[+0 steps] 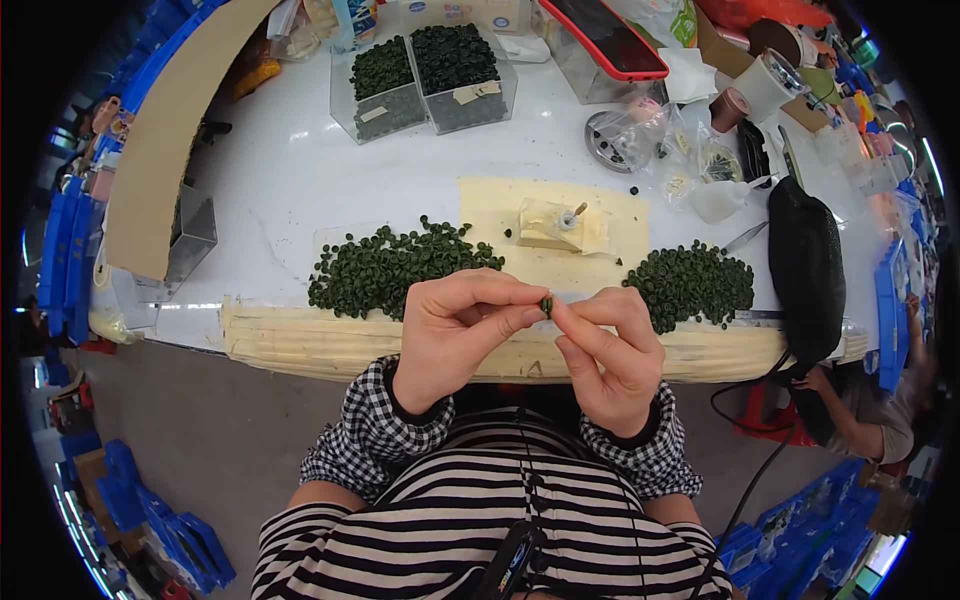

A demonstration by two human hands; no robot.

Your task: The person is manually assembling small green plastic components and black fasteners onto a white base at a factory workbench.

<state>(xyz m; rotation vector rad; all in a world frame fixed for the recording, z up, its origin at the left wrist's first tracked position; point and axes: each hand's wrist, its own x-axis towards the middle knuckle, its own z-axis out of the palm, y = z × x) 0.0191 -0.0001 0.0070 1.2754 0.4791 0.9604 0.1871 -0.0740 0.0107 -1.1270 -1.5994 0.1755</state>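
Between my two hands, just above the table's front edge, is a small dark green rounded piece (546, 306). My left hand (455, 335) pinches it between thumb and forefinger. From the other side, the fingertips of my right hand (615, 355) close against the same piece, partly covering it. A wide heap of small dark green round pieces (390, 270) lies behind my left hand. Beyond my right hand is a smaller heap of similar pieces (690, 285). Behind the hands, a tape-wrapped block (545, 224) with a short upright peg stands on a yellowish taped patch (485, 205).
Two clear bins (388, 112) of dark pieces stand at the back. A red-cased phone (608, 38) rests on a box. Plastic bags, a round dish (608, 140), tweezers (745, 237) and a black pouch (805, 270) crowd the right. Cardboard (175, 140) stands left. Another person's arm (850, 425) shows far right.
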